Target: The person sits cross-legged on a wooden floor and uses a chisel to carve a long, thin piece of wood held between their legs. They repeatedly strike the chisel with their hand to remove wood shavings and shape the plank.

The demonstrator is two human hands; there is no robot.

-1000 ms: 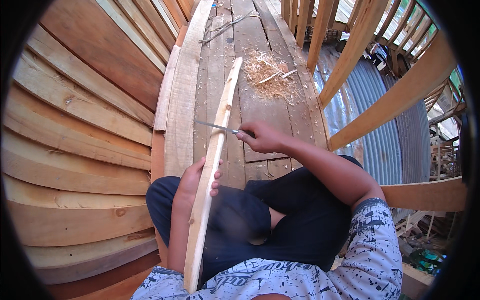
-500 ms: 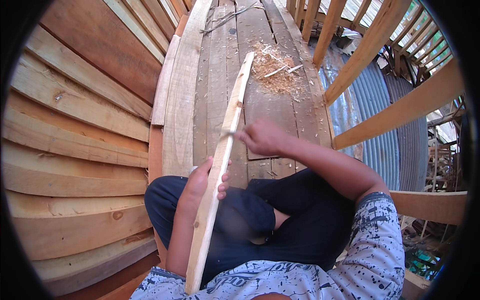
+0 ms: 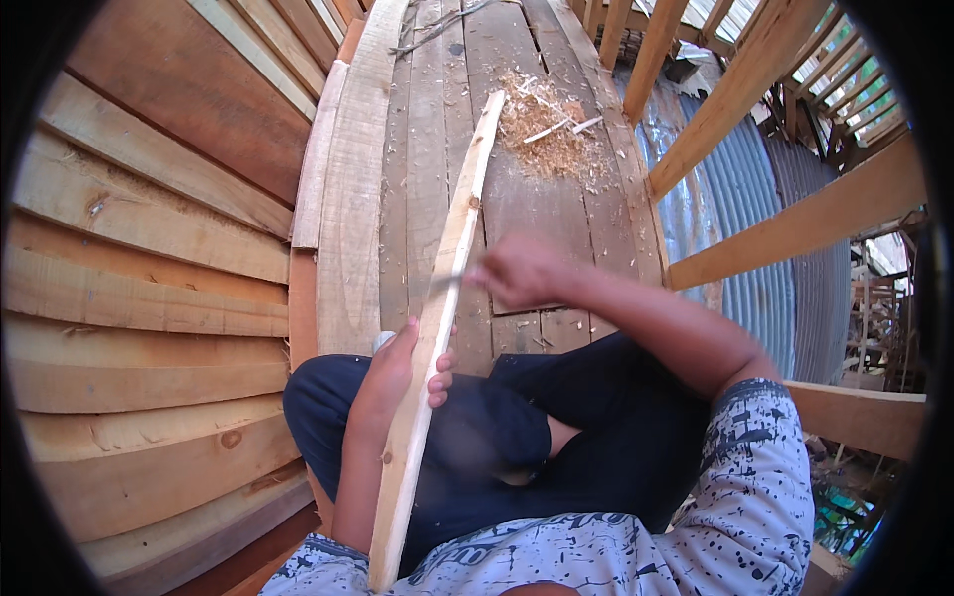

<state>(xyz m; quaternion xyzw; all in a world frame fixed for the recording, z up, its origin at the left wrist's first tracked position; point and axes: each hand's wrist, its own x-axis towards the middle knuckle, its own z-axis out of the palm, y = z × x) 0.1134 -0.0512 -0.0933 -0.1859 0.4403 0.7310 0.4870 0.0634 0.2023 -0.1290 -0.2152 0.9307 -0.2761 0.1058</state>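
A long pale wooden strip slants from my lap to the plank floor, its far end beside a heap of shavings. My left hand is wrapped round its middle, thumb on one side and fingertips showing on the other. My right hand, smeared by motion, is closed on a small knife. The knife's thin dark blade lies across the strip just beyond my left hand. The knife's handle is hidden in the fist.
Curled wood shavings lie on the plank floor. Stacked boards rise on the left. Wooden railing posts stand on the right, with corrugated metal sheets beyond. A dark strap lies at the far end.
My right hand and the knife have moved a little nearer to me along the strip, closer to my left hand. My left hand keeps its hold. The view has shifted slightly.
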